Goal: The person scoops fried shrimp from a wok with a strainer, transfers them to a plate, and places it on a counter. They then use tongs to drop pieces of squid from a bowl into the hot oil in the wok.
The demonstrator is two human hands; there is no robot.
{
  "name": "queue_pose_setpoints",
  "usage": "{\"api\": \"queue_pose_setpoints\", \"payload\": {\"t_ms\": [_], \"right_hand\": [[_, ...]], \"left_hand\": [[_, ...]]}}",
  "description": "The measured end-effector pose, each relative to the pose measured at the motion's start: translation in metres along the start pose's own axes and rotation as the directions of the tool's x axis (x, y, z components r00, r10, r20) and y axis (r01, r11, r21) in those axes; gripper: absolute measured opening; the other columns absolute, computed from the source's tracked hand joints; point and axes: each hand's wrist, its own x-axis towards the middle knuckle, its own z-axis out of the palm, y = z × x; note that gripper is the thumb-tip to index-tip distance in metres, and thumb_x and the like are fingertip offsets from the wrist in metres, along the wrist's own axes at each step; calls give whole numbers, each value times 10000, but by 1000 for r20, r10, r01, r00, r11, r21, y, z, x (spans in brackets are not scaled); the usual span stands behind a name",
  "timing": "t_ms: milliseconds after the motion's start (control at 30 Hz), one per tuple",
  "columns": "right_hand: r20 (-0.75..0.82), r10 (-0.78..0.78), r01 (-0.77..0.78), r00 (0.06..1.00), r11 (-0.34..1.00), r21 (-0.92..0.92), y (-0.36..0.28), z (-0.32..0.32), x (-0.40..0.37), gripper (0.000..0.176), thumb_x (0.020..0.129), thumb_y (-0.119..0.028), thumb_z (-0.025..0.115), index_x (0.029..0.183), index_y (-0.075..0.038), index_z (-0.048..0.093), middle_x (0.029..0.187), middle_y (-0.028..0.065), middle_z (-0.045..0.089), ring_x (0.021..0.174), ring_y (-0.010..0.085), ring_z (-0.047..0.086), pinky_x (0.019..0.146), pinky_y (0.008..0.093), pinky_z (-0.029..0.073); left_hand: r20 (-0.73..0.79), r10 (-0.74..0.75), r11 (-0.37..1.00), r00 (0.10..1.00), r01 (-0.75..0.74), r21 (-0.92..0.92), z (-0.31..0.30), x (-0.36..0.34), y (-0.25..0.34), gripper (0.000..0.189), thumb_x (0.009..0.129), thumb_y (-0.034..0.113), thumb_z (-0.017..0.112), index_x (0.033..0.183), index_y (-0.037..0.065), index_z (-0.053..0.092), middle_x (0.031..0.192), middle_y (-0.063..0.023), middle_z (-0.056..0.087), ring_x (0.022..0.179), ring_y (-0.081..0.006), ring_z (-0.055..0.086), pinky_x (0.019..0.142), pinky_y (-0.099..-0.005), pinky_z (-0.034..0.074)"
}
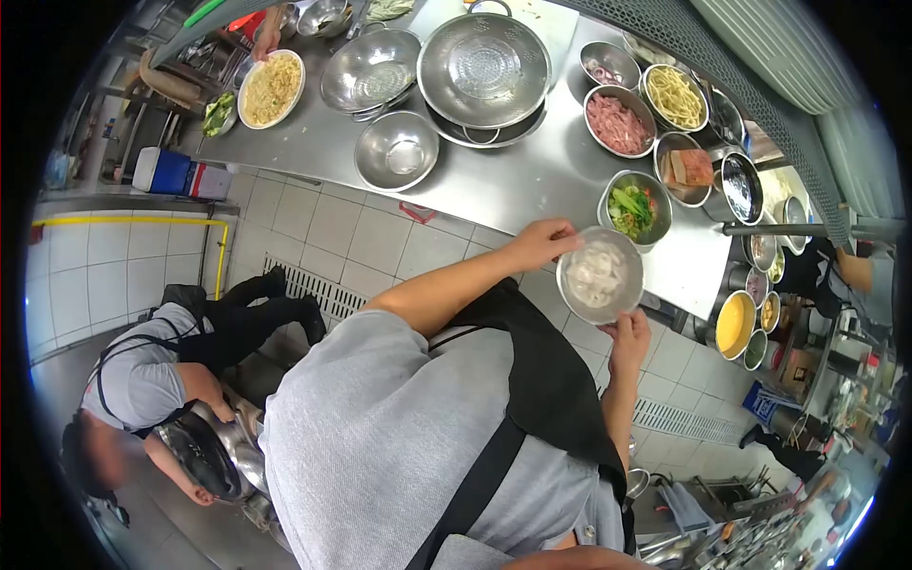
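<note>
A round metal bowl is held between my two hands, out past the counter's front edge. In it lie pale, whitish wet pieces whose kind I cannot make out. My left hand grips the rim on one side. On the opposite side my right hand has its fingers closed on the rim. Just beyond, on the counter, stands a steel bowl of chopped greens with red bits.
On the steel counter are a large colander, an empty steel bowl, a bowl of sliced pink meat and a bowl of yellow strips. Another hand touches a noodle plate. A co-worker handles a wok.
</note>
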Motion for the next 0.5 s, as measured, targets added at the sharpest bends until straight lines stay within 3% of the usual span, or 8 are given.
{"api": "queue_pose_setpoints", "payload": {"t_ms": [33, 67, 167, 233, 333, 400, 433, 500], "right_hand": [[46, -8, 9, 999, 1000, -21, 0, 11, 4, 118, 999, -94, 564, 926, -4, 584, 904, 95, 645, 757, 165, 662, 677, 343, 627], [92, -17, 21, 996, 999, -42, 0, 18, 9, 128, 1000, -95, 565, 907, -8, 575, 881, 82, 633, 739, 160, 653, 675, 341, 626], [157, -16, 33, 987, 993, -109, -2, 35, 30, 158, 1009, -106, 569, 891, -1, 561, 870, 72, 620, 729, 159, 645, 685, 330, 621], [184, -4, 37, 983, 984, -176, -9, 49, 36, 164, 1014, -120, 576, 910, 7, 572, 889, 82, 633, 737, 164, 653, 692, 325, 617], [199, -13, 38, 980, 992, -123, -26, 76, 48, 209, 1015, -174, 598, 983, 30, 630, 880, 92, 680, 741, 159, 668, 694, 316, 603], [132, -19, 34, 991, 993, -115, -16, 68, 62, 221, 1004, -191, 631, 1042, 26, 644, 970, 121, 704, 759, 158, 671, 679, 304, 588], [52, -23, 24, 998, 1000, -14, -10, 61, 66, 204, 983, -166, 649, 1047, 27, 635, 974, 119, 694, 766, 158, 672, 666, 301, 585], [-133, -13, 14, 991, 1000, 5, 5, 38, 77, 226, 956, -157, 679, 1064, 32, 618, 946, 113, 685, 769, 155, 672, 645, 298, 587]], "left_hand": [[-29, 75, 985, 997, -70, 160, -8, -7, 1, 236, 958, 252, 714, 1009, 41, 622, 811, -9, 627, 743, -107, 617, 662, -252, 520], [-32, 79, 984, 996, -73, 162, -16, -12, 3, 236, 958, 252, 714, 1009, 41, 622, 811, -9, 627, 743, -107, 617, 662, -252, 520], [-50, -59, 998, 997, 57, -34, -48, -21, 12, 196, 951, 213, 708, 940, 42, 614, 778, -2, 596, 716, -92, 583, 645, -257, 504], [-37, -5, 966, 999, 14, 258, -70, -19, 12, 160, 937, 161, 693, 883, 45, 597, 754, -4, 582, 683, -82, 552, 603, -268, 481], [-184, 161, 942, 970, -96, 322, -99, -4, -5, 137, 925, 150, 662, 843, 67, 590, 697, -1, 559, 618, -91, 528, 532, -289, 438], [-256, 45, 947, 966, 41, 319, -115, -1, 4, 102, 908, 140, 669, 851, 78, 611, 703, 6, 573, 581, -91, 512, 515, -281, 417], [-271, 62, 941, 961, 35, 337, -131, 12, -22, 89, 912, 138, 663, 880, 67, 623, 701, -10, 593, 598, -100, 562, 530, -265, 445], [-326, -37, 985, 945, 88, 145, -122, 11, 12, 137, 953, 142, 630, 901, 17, 608, 821, -83, 650, 719, -163, 669, 636, -284, 550]]}}
